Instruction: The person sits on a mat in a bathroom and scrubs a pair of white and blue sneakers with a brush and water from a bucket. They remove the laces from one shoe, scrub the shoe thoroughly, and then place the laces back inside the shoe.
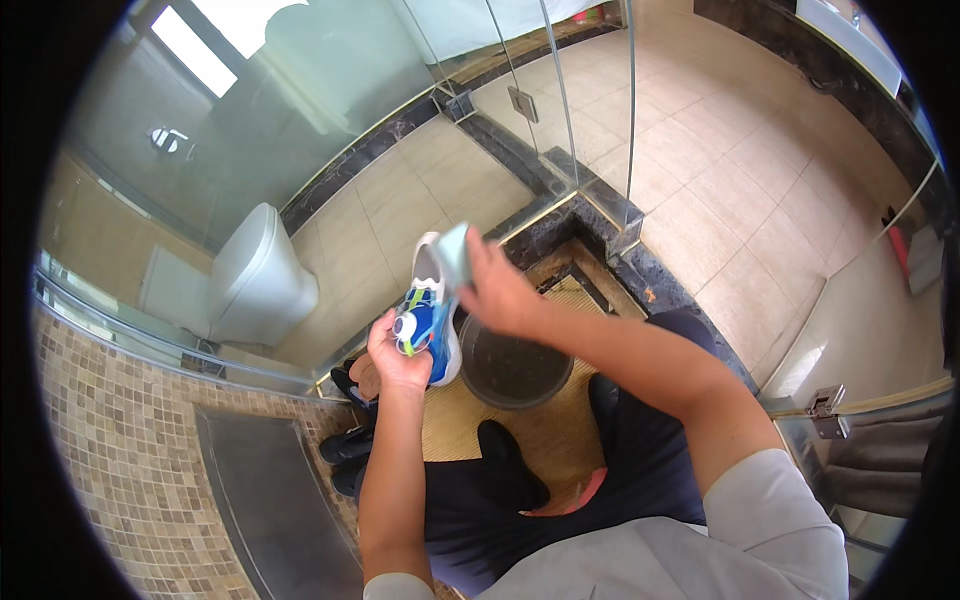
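Note:
My left hand [398, 355] is closed around a blue and white sneaker [440, 345], its pale opening pointing away from me. A round white piece with blue below it shows near the fingers; I cannot tell whether it belongs to the shoe. My right hand [495, 290] grips a pale green block [454, 255], sponge-like and blurred, held against or close beside the shoe's collar. Just below the right wrist stands a round dark grey basin [515, 370], partly hidden by my forearm and the shoe; what it holds cannot be made out.
Black shoes [345, 447] sit to the left by the tiled mosaic floor [130, 440]. A white toilet [250, 265] stands at the left behind glass. Ahead, a dark stone curb [500, 150] carries glass panels. A metal hinge [828, 412] holds the glass at right.

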{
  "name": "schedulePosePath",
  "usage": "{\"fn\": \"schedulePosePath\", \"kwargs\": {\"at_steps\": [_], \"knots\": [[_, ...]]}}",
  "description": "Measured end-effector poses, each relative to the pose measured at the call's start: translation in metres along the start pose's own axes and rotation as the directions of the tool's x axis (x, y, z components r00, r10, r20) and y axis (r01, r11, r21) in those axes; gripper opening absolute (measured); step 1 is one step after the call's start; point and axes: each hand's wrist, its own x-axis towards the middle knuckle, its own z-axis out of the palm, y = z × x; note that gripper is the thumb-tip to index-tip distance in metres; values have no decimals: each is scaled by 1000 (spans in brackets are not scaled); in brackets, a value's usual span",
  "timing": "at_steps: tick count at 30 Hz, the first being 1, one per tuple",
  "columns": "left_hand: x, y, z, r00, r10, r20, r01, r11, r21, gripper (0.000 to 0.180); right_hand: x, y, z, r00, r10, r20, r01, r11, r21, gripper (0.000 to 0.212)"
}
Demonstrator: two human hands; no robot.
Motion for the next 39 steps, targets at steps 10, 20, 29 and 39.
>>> {"fn": "schedulePosePath", "kwargs": {"at_steps": [10,20,29,39], "knots": [[-4,8,3,992,89,-95,-101,985,-137,32,-4,-7,18,994,-90,-63,93,995,40,89],[10,14,-7,982,141,-129,-167,963,-214,29,-19,-6,43,990,-67,121,60,997,58,90],[12,12,-6,988,143,-62,-153,961,-229,39,-7,-21,29,991,-130,-23,132,981,144,85],[28,12,-12,982,158,-102,-181,936,-301,49,-12,-29,22,989,-137,63,125,979,164,86]]}}
